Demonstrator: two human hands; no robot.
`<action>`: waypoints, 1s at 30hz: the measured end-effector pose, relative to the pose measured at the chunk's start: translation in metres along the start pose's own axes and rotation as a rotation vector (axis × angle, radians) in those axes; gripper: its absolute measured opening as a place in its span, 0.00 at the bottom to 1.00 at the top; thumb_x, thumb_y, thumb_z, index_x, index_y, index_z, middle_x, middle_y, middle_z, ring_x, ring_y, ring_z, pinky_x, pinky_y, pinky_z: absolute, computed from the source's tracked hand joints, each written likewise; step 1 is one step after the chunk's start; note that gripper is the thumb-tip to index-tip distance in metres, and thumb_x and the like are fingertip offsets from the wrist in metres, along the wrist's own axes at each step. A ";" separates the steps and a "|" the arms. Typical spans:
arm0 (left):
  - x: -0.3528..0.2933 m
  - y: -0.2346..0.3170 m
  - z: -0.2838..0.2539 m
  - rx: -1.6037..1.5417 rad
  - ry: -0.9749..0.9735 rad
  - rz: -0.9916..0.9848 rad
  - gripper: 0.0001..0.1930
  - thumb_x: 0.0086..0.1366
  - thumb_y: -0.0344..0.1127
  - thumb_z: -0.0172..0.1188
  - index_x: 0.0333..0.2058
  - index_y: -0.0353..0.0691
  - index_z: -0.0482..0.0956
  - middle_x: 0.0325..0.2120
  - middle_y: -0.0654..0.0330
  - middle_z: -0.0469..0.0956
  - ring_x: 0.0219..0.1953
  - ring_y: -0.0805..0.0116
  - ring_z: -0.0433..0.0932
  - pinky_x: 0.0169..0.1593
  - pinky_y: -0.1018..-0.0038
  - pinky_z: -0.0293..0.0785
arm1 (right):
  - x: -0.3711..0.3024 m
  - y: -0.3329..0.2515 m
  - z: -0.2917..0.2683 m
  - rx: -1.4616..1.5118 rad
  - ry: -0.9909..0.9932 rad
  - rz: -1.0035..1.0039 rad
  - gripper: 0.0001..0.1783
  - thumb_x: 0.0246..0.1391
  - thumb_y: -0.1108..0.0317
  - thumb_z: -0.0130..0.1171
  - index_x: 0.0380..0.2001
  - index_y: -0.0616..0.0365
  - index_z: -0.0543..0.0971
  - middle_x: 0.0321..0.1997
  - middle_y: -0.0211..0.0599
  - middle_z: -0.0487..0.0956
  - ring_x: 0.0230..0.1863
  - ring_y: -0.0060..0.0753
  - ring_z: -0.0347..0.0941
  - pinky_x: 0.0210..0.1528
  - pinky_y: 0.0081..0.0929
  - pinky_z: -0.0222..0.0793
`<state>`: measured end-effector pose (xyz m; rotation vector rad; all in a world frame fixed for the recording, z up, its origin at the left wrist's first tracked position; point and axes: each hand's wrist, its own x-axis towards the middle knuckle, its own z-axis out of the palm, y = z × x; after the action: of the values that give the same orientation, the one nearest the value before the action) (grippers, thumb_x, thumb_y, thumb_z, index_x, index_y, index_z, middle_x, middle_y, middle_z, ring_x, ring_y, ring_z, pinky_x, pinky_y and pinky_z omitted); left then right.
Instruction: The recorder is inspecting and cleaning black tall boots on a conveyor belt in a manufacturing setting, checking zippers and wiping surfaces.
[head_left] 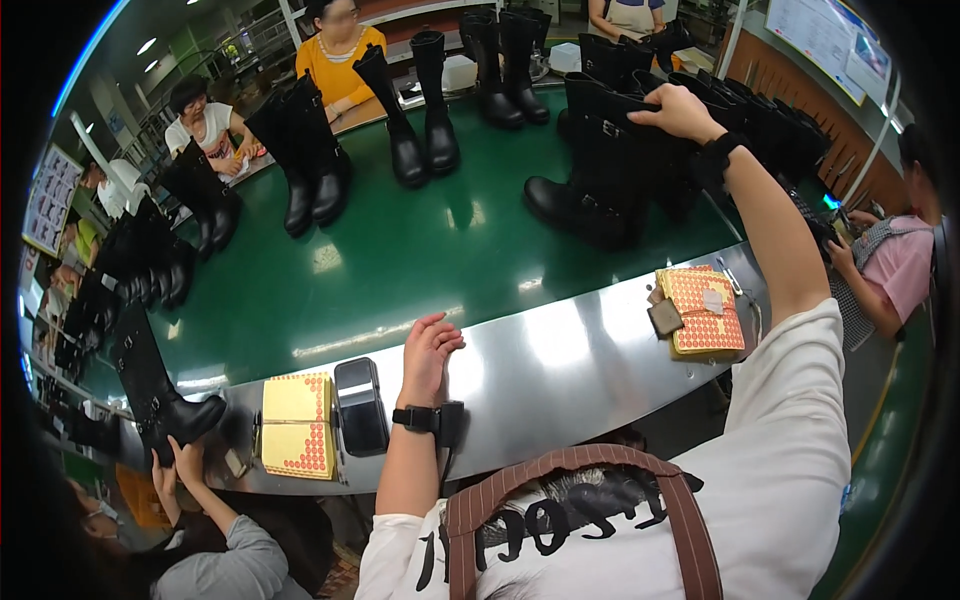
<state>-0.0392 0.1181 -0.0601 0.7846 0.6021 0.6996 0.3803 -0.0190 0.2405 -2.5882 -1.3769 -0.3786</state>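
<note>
My right arm stretches far to the right, and my right hand (684,114) is closed on the top edge of a tall black boot (608,165) with buckled straps. That boot stands on the green work surface (400,265), among other black boots that overlap it, so its far side is hidden. My left hand (432,350) is empty, its fingers loosely extended over the metal ledge (530,385) at the near edge. A dark phone (361,407) lies to the left of my left forearm, beside a yellow sheet stack (297,425) with red round stickers.
Another sticker stack (702,312) lies on the ledge at right, with a small brown block (665,318) against it. Pairs of black boots (425,110) stand along the far side. At lower left a co-worker's hands (178,465) hold a boot (155,385). Other people work around the table.
</note>
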 end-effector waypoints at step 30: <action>-0.075 0.000 0.086 0.356 0.079 0.614 0.14 0.69 0.34 0.55 0.49 0.32 0.74 0.45 0.58 0.77 0.47 0.70 0.75 0.54 0.76 0.66 | -0.262 -0.143 0.171 1.037 -0.023 -0.116 0.45 0.41 0.57 0.75 0.59 0.64 0.65 0.58 0.53 0.71 0.60 0.47 0.66 0.59 0.36 0.62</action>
<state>-0.0248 0.0258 0.0057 1.3029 0.5651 1.2074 0.1438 -0.0974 0.0034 -1.6577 -1.2440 0.2988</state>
